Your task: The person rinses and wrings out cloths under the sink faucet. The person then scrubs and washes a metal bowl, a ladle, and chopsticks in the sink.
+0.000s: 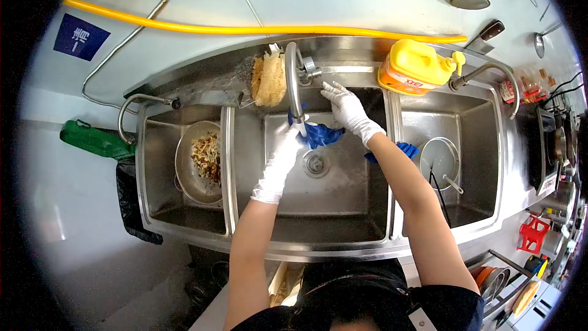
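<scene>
Both my hands wear white gloves over the middle basin of a steel sink (pixel 343 227). My left hand (pixel 283 153) is under the curved faucet (pixel 293 79), against a wet blue cloth (pixel 320 135); its fingers are hidden by the faucet and blurred water. My right hand (pixel 349 110) is beside the faucet, right of the cloth, with its fingers stretched toward the tap handle (pixel 311 72). I cannot make out anything held in it. The round drain (pixel 315 163) shows below the cloth.
The left basin holds a pan (pixel 184 162) of food scraps. In the right basin is a white-rimmed pot (pixel 440 153) with utensils. Another blue cloth (pixel 405 150) hangs over the divider. A yellow jug (pixel 416 68) and a loofah (pixel 268 79) are on the back ledge.
</scene>
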The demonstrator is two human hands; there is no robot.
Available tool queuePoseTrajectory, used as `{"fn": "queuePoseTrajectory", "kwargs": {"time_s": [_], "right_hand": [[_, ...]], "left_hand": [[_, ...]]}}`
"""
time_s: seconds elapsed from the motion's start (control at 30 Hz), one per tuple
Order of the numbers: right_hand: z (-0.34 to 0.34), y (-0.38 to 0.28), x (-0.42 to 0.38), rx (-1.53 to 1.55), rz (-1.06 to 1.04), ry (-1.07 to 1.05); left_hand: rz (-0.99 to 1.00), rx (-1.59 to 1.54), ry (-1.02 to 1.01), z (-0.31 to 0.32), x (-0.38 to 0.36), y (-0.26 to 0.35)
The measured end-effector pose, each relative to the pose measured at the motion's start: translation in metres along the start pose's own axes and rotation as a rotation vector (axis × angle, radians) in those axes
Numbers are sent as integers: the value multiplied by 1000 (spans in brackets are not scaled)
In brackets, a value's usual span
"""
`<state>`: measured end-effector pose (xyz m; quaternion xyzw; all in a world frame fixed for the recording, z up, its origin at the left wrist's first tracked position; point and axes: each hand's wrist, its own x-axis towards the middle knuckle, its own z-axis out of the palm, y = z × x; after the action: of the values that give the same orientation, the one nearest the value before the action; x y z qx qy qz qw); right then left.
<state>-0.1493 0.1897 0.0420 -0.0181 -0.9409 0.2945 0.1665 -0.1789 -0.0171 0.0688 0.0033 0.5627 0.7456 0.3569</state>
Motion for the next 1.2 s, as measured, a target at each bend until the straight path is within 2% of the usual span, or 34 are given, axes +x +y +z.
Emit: {"fn": "queuePoseTrajectory", "kwargs": {"time_s": [0.07,0.13,0.2,0.23,0.3,0.33,0.37,0.47,0.5,0.6,0.63,0.67,0.73,0.77,0.8,0.87,0.9,0.93,1.0,1.03,1.07,1.13,1.17,1.2], "right_hand": [[2,-8,-16,157,23,12],[1,-24,-29,644,-119,-175],[13,-35,-55,510,193,-395],[20,-35,-61,344,159,-357],[36,-35,-67,673,428,-369],[43,-35,-70,834,564,-376],[48,-33,-73,809,552,-362],[38,-45,-73,480,260,-337],[42,-46,-74,501,231,-301],[69,-37,-80,564,333,-217],[78,-31,-81,787,430,-232],[87,-25,-81,1003,538,-230],[45,-48,-71,1041,672,-331],[37,-51,-71,839,356,-226],[36,-58,-70,823,325,-203],[36,-73,-68,789,263,-161],[34,-74,-65,955,396,-293],[24,-76,-59,886,410,-380],[23,-71,-54,820,428,-447],[17,-73,-53,970,429,-385],[12,-75,-53,1148,477,-380],[3,-73,-48,1249,587,-401],[1,-75,-46,1294,622,-338],[-10,-80,-41,1291,634,-324]], "left_hand": [[37,50,-27,3,-4,2],[84,7,-37,6,-5,0],[114,55,-5,5,-10,6],[127,70,15,8,-16,16],[201,99,109,4,-19,25],[214,101,78,-1,-23,28],[236,162,98,-6,-28,31],[255,273,158,-23,-36,36],[252,298,178,-30,-36,33],[377,470,298,-45,-33,18],[326,490,298,-41,-37,20],[357,532,290,-37,-39,20],[337,551,278,-29,-36,17],[188,660,301,-19,-38,26],[134,804,243,-18,-30,26],[120,801,16,-11,-22,19],[50,624,-58,3,-28,25],[-111,653,-68,5,-29,32],[99,763,-111,3,-29,35],[178,788,-154,2,-35,39],[128,1013,-71,-1,-41,43],[73,1526,-187,-13,-43,48],[-64,1679,-177,-16,-46,49],[-37,1453,-143,-22,-47,46]]}}
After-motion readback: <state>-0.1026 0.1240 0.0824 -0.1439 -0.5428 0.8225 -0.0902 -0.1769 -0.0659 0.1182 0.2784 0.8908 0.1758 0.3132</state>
